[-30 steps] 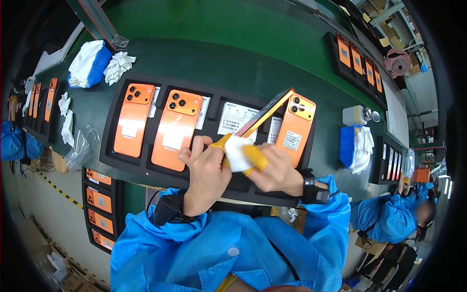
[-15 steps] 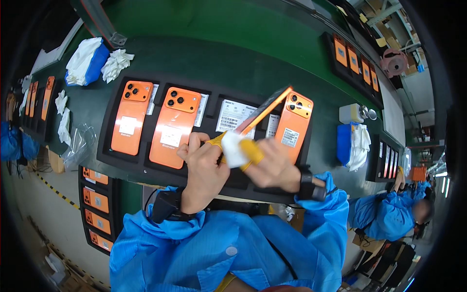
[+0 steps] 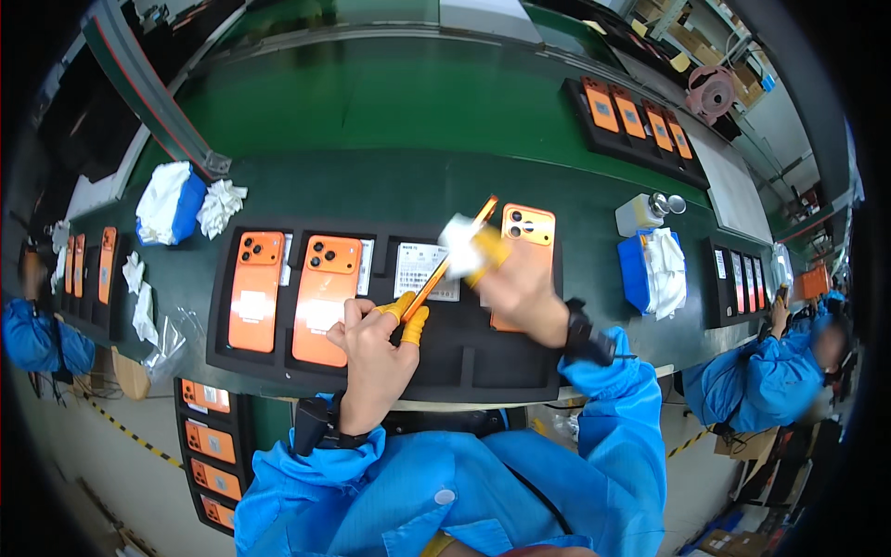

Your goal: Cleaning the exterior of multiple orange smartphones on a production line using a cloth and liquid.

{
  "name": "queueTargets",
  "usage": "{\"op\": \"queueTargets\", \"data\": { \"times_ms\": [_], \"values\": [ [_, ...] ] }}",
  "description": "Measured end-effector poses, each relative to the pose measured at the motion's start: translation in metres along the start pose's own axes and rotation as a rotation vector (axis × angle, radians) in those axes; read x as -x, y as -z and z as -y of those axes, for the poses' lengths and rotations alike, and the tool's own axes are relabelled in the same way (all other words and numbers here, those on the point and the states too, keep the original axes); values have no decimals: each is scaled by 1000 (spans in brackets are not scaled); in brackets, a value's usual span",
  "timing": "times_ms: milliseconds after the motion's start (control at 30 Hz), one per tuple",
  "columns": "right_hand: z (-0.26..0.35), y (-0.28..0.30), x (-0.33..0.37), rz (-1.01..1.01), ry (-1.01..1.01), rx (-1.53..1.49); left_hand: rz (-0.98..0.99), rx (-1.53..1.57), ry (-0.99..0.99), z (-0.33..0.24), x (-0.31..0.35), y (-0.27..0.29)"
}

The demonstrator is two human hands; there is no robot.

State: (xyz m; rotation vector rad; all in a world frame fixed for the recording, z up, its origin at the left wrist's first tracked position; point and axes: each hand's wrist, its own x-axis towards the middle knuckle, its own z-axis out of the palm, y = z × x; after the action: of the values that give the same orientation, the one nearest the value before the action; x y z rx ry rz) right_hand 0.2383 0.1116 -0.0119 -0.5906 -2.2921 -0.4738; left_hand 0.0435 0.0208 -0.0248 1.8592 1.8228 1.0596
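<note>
My left hand [image 3: 376, 357], in yellow finger cots, grips the lower end of an orange smartphone [image 3: 428, 291] held edge-on and slanted above a black foam tray [image 3: 432, 367]. My right hand [image 3: 524, 295], somewhat blurred and also in yellow finger cots, pinches a white wiping cloth [image 3: 456, 243] against the phone's upper part. Two orange phones, a left one [image 3: 255, 320] and a second one [image 3: 323, 316], lie camera side up in the tray. A further phone [image 3: 529, 225] lies at its right end, partly behind my right hand. A white printed label [image 3: 419, 265] shows beneath the held phone.
Blue bins of white cloths stand at the left [image 3: 190, 206] and right [image 3: 635, 269]. Beside the right bin is a white pump bottle [image 3: 639, 215]. More phone trays sit at the far right [image 3: 640, 153] and below left [image 3: 243, 436]. A co-worker [image 3: 752, 371] sits at the right.
The view has shifted, so the bench appears lower. The cloth in my right hand has moved from the held phone's lower end to its upper part. My left hand keeps hold of the phone.
</note>
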Motion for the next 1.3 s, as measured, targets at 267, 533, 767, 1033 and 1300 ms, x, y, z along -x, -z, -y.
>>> {"op": "queueTargets", "data": {
  "times_ms": [267,533,767,1033,1300],
  "values": [
    [-28,-7,-16,-83,-456,-161,289,-28,-123,-17,-70,15],
    [-23,7,-45,-234,-355,-19,56,70,-213,-19,-98,-2],
    [-4,23,-69,-362,-218,86,-406,39,-356,-19,-105,-7],
    [2,22,-74,-372,-114,106,-484,119,-445,-4,-105,-4],
    [-5,32,-75,-403,-325,-163,-477,166,-408,-2,-98,-6]
  ]
}}
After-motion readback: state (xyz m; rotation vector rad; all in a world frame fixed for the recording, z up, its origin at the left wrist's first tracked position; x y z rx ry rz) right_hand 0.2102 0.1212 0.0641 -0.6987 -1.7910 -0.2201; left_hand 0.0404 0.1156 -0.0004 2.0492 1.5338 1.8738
